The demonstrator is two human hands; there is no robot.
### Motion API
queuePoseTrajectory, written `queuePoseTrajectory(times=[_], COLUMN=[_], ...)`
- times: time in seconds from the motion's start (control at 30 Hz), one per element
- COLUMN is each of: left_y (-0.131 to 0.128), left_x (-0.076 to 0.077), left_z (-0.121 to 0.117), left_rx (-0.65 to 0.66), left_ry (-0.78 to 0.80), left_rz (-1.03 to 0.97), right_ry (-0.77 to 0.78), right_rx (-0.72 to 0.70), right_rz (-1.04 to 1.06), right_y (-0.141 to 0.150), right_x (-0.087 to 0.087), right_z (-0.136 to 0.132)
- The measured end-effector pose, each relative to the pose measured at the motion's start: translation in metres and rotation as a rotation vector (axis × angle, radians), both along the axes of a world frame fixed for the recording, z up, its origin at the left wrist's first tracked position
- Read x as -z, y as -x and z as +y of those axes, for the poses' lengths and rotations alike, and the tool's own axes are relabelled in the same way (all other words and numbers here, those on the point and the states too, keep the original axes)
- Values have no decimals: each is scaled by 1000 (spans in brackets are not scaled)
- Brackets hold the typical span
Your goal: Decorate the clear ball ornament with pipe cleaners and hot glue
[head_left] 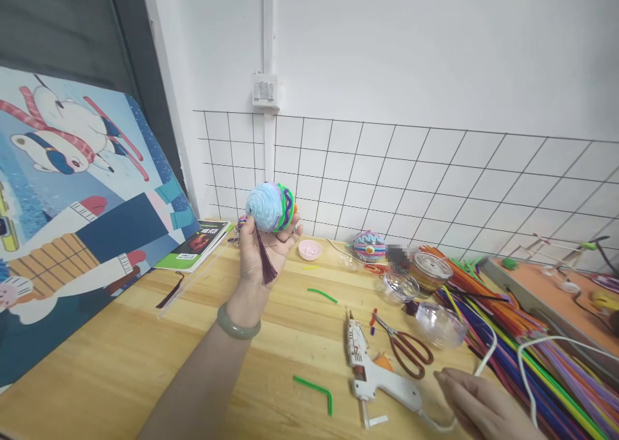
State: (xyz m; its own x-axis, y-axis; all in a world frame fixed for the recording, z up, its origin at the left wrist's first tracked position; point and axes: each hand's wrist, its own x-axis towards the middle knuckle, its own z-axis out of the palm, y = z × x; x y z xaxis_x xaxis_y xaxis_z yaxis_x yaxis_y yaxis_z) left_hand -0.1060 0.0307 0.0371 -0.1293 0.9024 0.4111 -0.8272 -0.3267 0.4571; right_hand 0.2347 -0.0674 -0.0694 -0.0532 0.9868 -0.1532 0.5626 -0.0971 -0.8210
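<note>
My left hand (268, 250) is raised over the table, its fingers wrapped around an egg-shaped ornament (265, 208). The ornament is wound in fuzzy light blue, with green, purple and pink bands toward one end and a bit of orange at the tip. A dark maroon tassel (266, 259) hangs from it across my palm. Low on the right is my right hand (483, 404), fingers drawn together with nothing visible in them. Near it lies a white glue gun (374, 375), its cord passing by the hand. Brown-handled scissors (409, 346) rest beyond the gun.
Green pipe cleaner pieces (316, 388) and a pink bowl (310, 250) are on the table (193, 369). Clear plastic shells (440, 324), another wound ornament (369, 245) and pipe cleaner bundles (522, 350) crowd the right. A picture board (120, 227) leans left; a wire grid (396, 162) stands behind.
</note>
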Motion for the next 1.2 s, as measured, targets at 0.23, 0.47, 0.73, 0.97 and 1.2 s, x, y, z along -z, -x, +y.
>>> queuePoseTrajectory(times=[0.23, 0.47, 0.73, 0.97, 1.2], left_y=[-11, -30, -42, -35, -29], left_x=[3, 5, 13, 15, 13], left_z=[-3, -11, -11, -6, -1], left_rx=[101, 156, 114, 156, 152], left_ry=[-8, 63, 49, 92, 114], left_rz=[-5, 37, 91, 55, 45], right_ry=[-389, -469, -428, -395, -423], right_rx=[-8, -202, -305, -129, 116], right_rz=[-110, 334, 254, 519, 832], right_y=[19, 133, 170, 100, 15], right_x=[-47, -104, -112, -105, -96], right_z=[45, 70, 97, 99, 113])
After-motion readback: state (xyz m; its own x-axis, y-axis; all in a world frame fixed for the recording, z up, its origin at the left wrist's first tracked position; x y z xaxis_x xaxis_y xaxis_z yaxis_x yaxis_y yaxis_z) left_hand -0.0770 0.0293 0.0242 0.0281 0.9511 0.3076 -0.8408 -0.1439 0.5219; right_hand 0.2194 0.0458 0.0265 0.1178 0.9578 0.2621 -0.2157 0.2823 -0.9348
